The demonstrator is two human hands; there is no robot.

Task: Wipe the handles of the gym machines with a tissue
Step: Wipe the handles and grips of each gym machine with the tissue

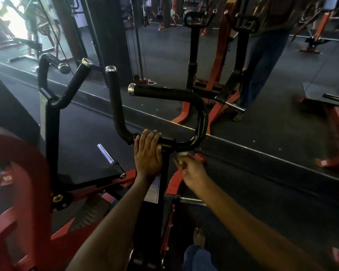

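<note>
A black curved handle bar (201, 116) of a red and black gym machine stands in front of me, with padded grips ending in silver caps (132, 89). My left hand (147, 151) lies over the bar's low middle part, fingers wrapped on it. My right hand (190, 169) is blurred just below the bar's right bend, pinching a small white tissue (181, 156) that sits close under the black tube. A second pair of black handles (67, 94) rises on the left.
A wall mirror (243, 65) ahead reflects the machine and a standing person's legs. The red frame (22, 173) and a silver weight peg (106, 153) sit to the left. My bare foot (199, 236) rests on the dark rubber floor.
</note>
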